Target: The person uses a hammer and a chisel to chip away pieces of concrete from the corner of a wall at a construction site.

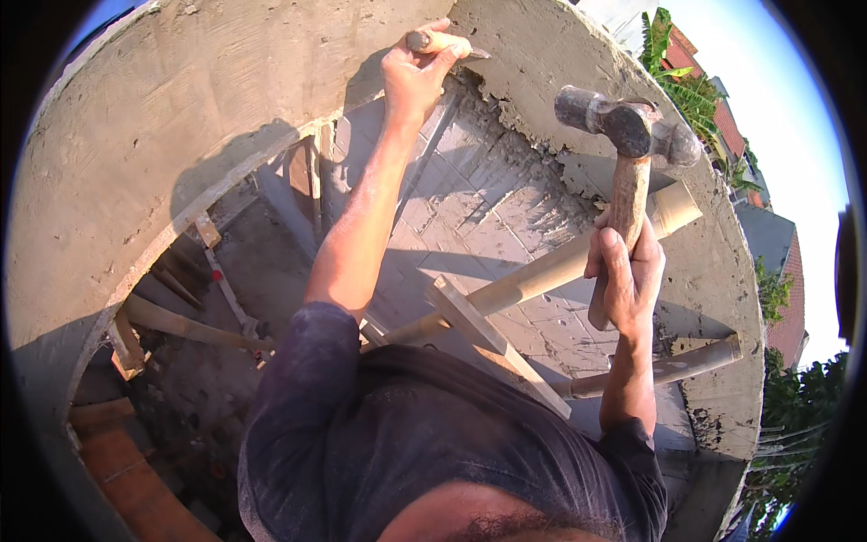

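My left hand (415,77) is closed around the pale handle of a chisel (442,43), high up near the inner corner of the cement walls. The chisel's short dark blade points right, at the plaster just above a ragged broken edge (533,135); whether it touches cannot be made out. In my right hand (628,271) a ball-peen hammer (629,172) is gripped by its worn wooden handle, head up. That metal head is raised well to the right of the chisel, apart from it. Below the broken edge lies a grey surface scored with crossing lines (470,194).
Bamboo poles (542,266) and a timber piece (488,334) cross in front of me. A curved cement wall (226,81) rises at left, above an opening with planks and a lower floor (208,388). Tiled roofs (790,289) and plants (691,99) stand beyond the right wall.
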`<state>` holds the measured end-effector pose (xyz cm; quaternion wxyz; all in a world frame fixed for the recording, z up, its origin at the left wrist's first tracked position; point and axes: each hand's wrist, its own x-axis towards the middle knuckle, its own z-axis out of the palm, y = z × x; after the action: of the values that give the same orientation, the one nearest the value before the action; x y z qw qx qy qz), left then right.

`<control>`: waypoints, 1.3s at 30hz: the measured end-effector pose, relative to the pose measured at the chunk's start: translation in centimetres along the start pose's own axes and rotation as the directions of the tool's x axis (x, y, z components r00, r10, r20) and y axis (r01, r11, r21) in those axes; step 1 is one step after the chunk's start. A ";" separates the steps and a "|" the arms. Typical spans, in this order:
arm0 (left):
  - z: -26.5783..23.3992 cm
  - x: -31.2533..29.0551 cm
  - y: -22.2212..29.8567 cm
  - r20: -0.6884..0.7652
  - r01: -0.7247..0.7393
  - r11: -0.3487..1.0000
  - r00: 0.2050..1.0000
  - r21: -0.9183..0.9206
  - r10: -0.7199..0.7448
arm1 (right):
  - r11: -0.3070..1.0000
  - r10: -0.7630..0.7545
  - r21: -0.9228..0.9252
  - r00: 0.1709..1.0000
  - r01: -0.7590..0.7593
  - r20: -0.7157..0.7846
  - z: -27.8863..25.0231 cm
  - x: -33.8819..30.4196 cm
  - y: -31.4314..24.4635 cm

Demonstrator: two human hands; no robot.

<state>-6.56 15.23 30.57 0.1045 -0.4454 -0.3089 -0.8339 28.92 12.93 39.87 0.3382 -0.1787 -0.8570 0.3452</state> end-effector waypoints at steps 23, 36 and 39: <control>3.3 2.2 2.0 0.024 0.238 0.946 0.968 0.218 -0.250 | 0.454 -0.410 -0.736 0.851 0.503 0.328 1.4 12.8 -7.7; 3.3 2.9 1.3 0.041 0.122 0.920 0.988 0.374 -0.147 | 0.432 -0.500 -0.722 0.810 0.540 0.306 0.3 14.3 -6.3; 3.9 2.8 0.2 0.053 0.209 0.871 0.964 0.445 -0.259 | 0.376 -0.407 -0.707 0.792 0.599 0.455 -0.6 15.6 -5.9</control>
<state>-5.49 17.73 34.55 0.0820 -0.4157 -0.5445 -0.7239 17.86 17.50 51.54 0.2125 -0.0078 -0.9561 -0.2016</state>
